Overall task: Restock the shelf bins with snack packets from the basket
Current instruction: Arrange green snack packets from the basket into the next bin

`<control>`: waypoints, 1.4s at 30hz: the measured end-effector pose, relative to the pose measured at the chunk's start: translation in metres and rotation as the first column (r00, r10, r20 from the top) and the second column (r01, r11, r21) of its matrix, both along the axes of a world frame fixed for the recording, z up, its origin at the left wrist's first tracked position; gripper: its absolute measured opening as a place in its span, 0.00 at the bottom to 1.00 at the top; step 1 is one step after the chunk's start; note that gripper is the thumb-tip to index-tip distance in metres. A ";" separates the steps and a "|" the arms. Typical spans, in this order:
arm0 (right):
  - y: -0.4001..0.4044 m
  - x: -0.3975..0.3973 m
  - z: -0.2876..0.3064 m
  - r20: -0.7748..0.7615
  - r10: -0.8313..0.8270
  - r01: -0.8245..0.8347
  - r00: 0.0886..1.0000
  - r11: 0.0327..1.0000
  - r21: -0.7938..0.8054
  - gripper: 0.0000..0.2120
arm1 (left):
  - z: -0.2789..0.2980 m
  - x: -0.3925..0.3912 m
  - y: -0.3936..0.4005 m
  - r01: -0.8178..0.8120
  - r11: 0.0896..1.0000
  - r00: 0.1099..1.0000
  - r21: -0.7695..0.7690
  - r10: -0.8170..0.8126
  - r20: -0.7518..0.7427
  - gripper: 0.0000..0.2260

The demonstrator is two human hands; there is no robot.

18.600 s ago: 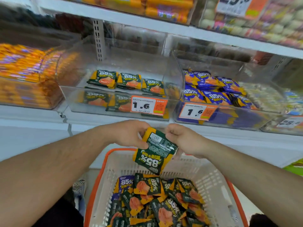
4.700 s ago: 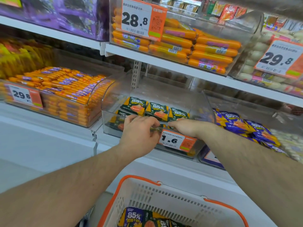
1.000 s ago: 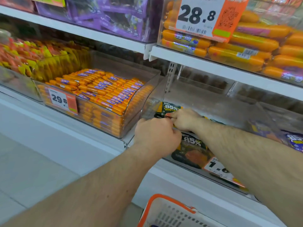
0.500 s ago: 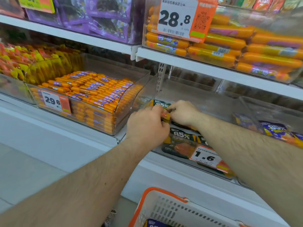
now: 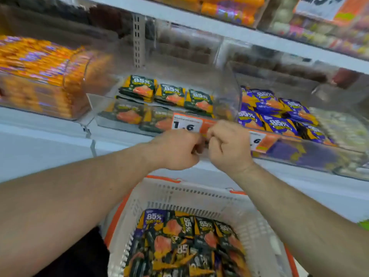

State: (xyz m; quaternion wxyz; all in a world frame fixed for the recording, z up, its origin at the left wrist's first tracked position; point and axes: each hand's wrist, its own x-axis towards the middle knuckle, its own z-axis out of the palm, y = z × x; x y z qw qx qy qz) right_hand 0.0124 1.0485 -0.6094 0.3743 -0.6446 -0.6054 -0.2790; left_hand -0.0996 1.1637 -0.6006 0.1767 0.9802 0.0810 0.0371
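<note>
A white basket with an orange rim (image 5: 199, 193) sits below my arms, holding several dark green snack packets (image 5: 185, 240) and a purple one (image 5: 153, 217). On the shelf above, a clear bin (image 5: 225, 90) holds rows of the same green packets (image 5: 169, 94). My left hand (image 5: 177, 150) and my right hand (image 5: 229, 148) hover knuckle to knuckle just in front of the bin's 1.6 price tag (image 5: 186, 123), above the basket's far rim. Both have their fingers curled, and I see no packet in either.
To the right, a second clear bin holds purple packets (image 5: 275, 114). On the left, another bin is filled with orange sausage sticks (image 5: 40, 66). A white shelf (image 5: 199, 19) carrying more goods runs overhead. The white shelf base (image 5: 40, 148) lies below the bins.
Both hands have come back out of the green-packet bin and down to its front edge. The view has dropped and swung right, so the basket's contents show again.
</note>
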 end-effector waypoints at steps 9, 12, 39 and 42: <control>-0.098 0.026 -0.184 -0.201 -0.568 0.157 0.798 0.518 -0.841 0.10 | -0.060 0.029 -0.049 0.351 0.936 0.811 0.025 -0.291 -0.507 0.15; -0.125 0.028 -0.227 -0.154 -0.688 0.042 0.710 0.258 -0.965 0.05 | -0.066 0.038 -0.052 0.366 0.930 0.794 0.026 -0.298 -0.530 0.15; -0.149 -0.041 -0.272 0.212 -0.611 0.124 0.762 -0.184 -0.975 0.14 | -0.067 0.026 -0.037 0.262 0.965 0.759 0.023 -0.191 -0.622 0.16; -0.147 -0.042 -0.262 0.151 -0.615 0.099 0.774 -0.119 -0.988 0.13 | -0.064 0.024 -0.037 0.248 0.969 0.759 0.012 -0.187 -0.624 0.16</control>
